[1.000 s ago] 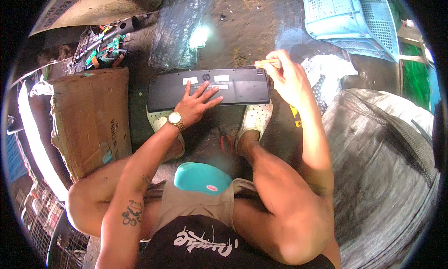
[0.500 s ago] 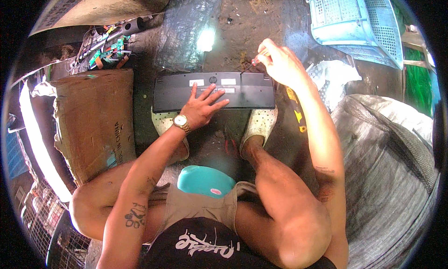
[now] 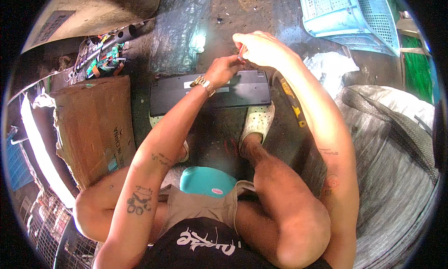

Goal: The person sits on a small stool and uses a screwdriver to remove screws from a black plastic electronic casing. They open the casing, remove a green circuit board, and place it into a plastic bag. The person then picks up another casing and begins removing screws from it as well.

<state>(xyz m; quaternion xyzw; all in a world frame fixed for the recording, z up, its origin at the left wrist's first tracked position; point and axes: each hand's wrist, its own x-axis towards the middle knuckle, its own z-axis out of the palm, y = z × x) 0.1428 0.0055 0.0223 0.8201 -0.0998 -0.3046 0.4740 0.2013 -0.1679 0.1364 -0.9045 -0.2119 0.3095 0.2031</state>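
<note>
A black computer keyboard (image 3: 249,92) lies underside up across my pale clogs (image 3: 258,124). At its far edge, my left hand (image 3: 223,72) has its fingers drawn together, their tips meeting the tool in the other hand. Whatever they pinch is too small to make out. My right hand (image 3: 266,48) is closed round a screwdriver (image 3: 241,53) with a reddish handle, held just beyond the keyboard. Its shaft is mostly hidden by the fingers.
A torn cardboard box (image 3: 100,129) stands on the left, with wires and green circuit boards (image 3: 100,63) behind it. Far right is a blue plastic crate (image 3: 345,17); nearer are white plastic (image 3: 331,70), a yellow-and-black tool (image 3: 291,101) and a big grey sack (image 3: 378,175).
My left hand has lifted off the keyboard's middle and moved far and right to meet the right hand. The screwdriver has left the keyboard's surface, moving slightly left with the right hand.
</note>
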